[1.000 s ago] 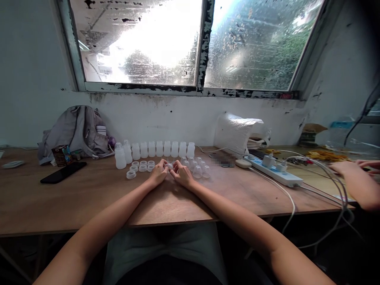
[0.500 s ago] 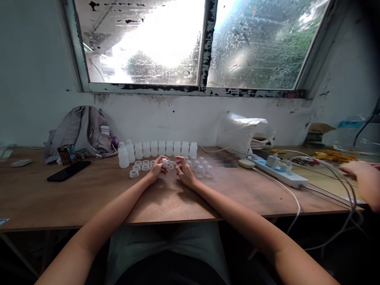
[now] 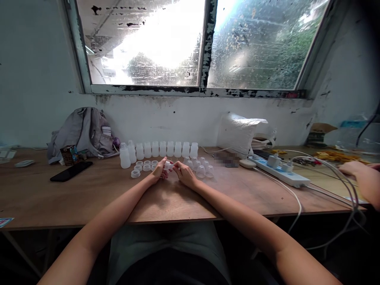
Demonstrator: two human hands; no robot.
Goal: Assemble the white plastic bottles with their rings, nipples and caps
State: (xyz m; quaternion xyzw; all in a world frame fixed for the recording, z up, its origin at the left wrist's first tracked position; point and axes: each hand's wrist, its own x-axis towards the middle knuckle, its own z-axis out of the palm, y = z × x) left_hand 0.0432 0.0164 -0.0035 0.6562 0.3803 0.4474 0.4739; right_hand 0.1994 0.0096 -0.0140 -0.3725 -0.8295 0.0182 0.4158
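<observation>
Between my two hands is a small translucent ring with a clear piece in it (image 3: 168, 166). My left hand (image 3: 159, 171) has its fingers wrapped round the ring. My right hand (image 3: 182, 173) pinches the clear piece's right end with its fingertips. Several translucent white rings (image 3: 146, 167) lie in rows left of my left hand. Behind my hands stands a row of several frosted bottles (image 3: 170, 149), with capped ones (image 3: 125, 157) at the left end. Clear domed caps (image 3: 200, 171) sit just right of my right hand, several together.
A black phone (image 3: 71, 171), a small box (image 3: 69, 155) and a grey backpack (image 3: 84, 132) are at the left. To the right are a white power strip (image 3: 279, 171) with cables and another person's hand (image 3: 358, 174).
My left hand has turned the ring, and my right fingertips have closed in on the clear piece at it. The view has shifted slightly.
</observation>
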